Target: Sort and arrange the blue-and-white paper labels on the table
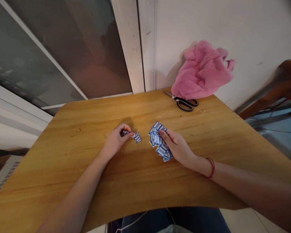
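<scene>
Near the middle of the wooden table, my left hand is closed, thumb and fingers pinching a few small white labels with blue borders. To its right, my right hand grips a larger fanned bunch of the same blue-bordered labels, the thumb pressed on top. The two bunches are apart, with a strip of bare wood between them. Some of the left-hand labels are hidden behind the fingers.
Black-handled scissors lie at the back of the table, blades pointing left. A pink fluffy cloth item rests behind them against the white wall. A small yellowish bit lies at the left. A sliding glass door stands behind the table.
</scene>
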`<state>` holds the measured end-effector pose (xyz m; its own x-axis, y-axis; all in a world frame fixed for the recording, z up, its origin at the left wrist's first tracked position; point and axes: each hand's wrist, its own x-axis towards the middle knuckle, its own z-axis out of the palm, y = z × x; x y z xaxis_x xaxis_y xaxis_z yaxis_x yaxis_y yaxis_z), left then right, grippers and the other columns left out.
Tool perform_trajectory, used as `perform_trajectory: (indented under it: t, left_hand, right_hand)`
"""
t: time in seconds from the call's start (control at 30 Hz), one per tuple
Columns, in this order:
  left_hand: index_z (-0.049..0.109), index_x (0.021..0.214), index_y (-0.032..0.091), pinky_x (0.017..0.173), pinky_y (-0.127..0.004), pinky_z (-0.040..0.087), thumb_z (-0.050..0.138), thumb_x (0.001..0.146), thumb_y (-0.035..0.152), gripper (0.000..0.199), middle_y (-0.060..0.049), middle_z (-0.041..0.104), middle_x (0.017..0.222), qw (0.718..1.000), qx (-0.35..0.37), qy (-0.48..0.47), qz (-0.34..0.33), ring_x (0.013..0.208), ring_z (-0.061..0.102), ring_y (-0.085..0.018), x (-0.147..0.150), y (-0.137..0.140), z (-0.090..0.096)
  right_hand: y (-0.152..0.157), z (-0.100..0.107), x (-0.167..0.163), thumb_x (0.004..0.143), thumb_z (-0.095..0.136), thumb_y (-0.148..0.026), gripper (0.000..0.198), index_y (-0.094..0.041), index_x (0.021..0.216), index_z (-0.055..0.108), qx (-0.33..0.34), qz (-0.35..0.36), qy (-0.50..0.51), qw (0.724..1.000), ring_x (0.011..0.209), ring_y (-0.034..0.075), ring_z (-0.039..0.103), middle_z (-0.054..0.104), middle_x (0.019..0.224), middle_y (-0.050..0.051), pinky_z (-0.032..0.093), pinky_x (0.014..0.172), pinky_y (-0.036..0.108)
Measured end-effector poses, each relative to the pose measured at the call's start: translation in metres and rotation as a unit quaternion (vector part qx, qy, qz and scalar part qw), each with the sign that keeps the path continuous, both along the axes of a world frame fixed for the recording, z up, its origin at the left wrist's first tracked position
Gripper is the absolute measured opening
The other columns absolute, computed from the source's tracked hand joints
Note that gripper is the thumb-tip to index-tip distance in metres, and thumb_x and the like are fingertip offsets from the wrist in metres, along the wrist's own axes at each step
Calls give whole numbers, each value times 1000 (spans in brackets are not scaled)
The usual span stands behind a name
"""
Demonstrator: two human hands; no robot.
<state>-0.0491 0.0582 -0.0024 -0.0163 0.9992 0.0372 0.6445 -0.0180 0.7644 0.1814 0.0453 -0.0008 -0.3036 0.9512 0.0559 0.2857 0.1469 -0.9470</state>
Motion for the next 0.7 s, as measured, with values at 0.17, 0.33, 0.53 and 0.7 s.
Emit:
perform_trajectory:
  t: [0.17, 0.33, 0.53, 0.7]
  left_hand:
    - [60, 77, 20, 53, -21, 32, 64, 71, 38, 19, 3, 59, 68, 996, -35, -86, -16, 57, 46, -10, -5, 0, 3]
    - [67, 79, 21, 61, -25, 39, 65, 71, 40, 21, -1, 67, 76, 994, -57, -76, -46, 68, 56, -15, -1, -1, 2]
    - [69, 81, 22, 79, -30, 41, 60, 77, 34, 16, -4, 63, 90, 994, 34, -50, -93, 88, 56, -18, 4, 1, -3]
    - [68, 86, 23, 80, -30, 40, 53, 83, 33, 19, -4, 58, 92, 994, 63, -30, -87, 89, 53, -17, 2, 1, 1]
  right_hand:
    - [0, 0, 0, 90, 35, -48, 39, -18, 65, 39, 15, 2, -12, 1000, 53, 9, 35, 36, 59, -3, 29, 48, 21]
    - [0, 0, 0, 90, 35, -47, 39, -18, 64, 38, 16, 0, -13, 1000, 52, 8, 34, 35, 58, -3, 29, 47, 21]
    - [0, 1, 0, 90, 35, -47, 39, -18, 65, 39, 14, 2, -13, 1000, 53, 9, 35, 37, 58, -3, 30, 48, 21]
    - [0, 2, -1, 90, 35, -47, 39, -19, 62, 35, 21, 3, -13, 1000, 51, 8, 32, 33, 57, -4, 29, 47, 21]
